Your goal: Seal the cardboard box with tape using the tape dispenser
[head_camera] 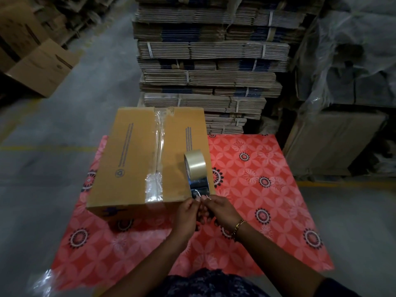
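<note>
Sitting closed at the centre of the frame, on a red patterned cloth (257,168): the cardboard box (137,159), its top seam already carrying a strip of clear tape (157,146) running from far edge to near edge. Standing on edge on the box's right near corner: the tape roll (195,162), with a loose shiny length of tape (198,185) trailing down toward the lower centre. Pinching that free end from both sides, just below the box's near edge: the left hand (187,213) and the right hand (222,211), fingertips pressed together on the film, a bracelet (237,229) circling the right wrist. Rising behind, at top centre: stacked flat cartons (210,50).
</note>
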### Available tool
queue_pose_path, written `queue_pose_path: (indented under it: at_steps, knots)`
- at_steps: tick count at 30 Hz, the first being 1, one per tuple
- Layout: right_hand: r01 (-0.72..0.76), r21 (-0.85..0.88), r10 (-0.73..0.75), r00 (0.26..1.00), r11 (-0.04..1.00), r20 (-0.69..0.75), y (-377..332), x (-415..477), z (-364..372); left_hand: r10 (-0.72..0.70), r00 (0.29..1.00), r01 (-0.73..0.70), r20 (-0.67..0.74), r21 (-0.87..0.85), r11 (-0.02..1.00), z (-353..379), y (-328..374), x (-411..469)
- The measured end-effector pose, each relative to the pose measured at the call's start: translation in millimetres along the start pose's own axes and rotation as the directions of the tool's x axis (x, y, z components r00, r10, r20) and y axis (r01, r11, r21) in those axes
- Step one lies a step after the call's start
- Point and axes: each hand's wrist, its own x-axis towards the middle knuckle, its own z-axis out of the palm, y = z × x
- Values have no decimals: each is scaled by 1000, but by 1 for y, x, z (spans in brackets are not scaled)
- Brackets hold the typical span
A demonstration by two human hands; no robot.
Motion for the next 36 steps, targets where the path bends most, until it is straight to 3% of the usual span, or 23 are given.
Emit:
queue_pose_path:
  at_steps: [7, 14, 22, 27, 32, 36]
  knots:
    - [17, -69, -8, 993, 997, 122, -8, 2, -11, 129, 992, -128, -9, 85, 988, -6, -2, 3]
    - [-76, -110, 103, 958, 991, 267, -22, 4, -31, 38, 996, -45, 86, 90, 995, -16, 6, 6]
    - [14, -126, 0, 994, 992, 113, -3, 4, -26, -24, 979, 3, 200, 105, 994, -24, 4, 7]
    - [41, -125, -42, 999, 991, -1, 10, 3, -21, 52, 984, -85, 171, 193, 977, -27, -9, 14]
    - [25, -190, -43, 995, 982, -90, 14, 3, -17, 343, 935, -343, 93, 487, 803, -36, -28, 24]
    - [-37, -499, -94, 968, 866, -235, 20, 5, -16, 430, 899, -381, 82, 630, 677, -41, -30, 28]
